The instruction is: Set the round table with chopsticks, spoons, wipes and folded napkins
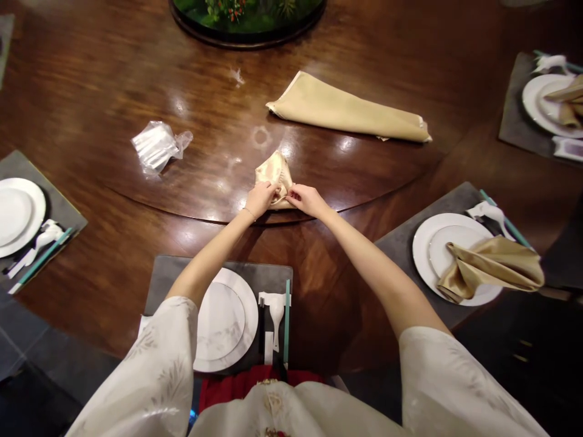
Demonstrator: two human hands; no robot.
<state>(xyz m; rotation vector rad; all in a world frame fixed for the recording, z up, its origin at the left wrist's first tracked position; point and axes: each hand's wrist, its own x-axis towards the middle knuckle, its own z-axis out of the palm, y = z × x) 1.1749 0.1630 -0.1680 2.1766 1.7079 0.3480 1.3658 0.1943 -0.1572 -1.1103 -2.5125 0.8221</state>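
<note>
A partly folded, shiny gold cloth napkin (pixel 274 168) lies near the front edge of the turntable, its peak pointing away from me. My left hand (pixel 262 198) is closed on its left side, fingers curled over the fabric. From the other side, my right hand (pixel 304 199) pinches the napkin's right edge between thumb and fingertips. Both hands are close together, and the fold between them is partly hidden by the fingers. Beyond them rests a long folded gold cloth (pixel 348 110), untouched.
A plastic bag of white packets (pixel 157 147) lies to the left. Place settings surround me: a white plate (pixel 250 331) in front, another plate (pixel 421 258) with a folded napkin (pixel 498 262) at right, and more at far left and far right. A green centrepiece (pixel 248 21) stands at the back.
</note>
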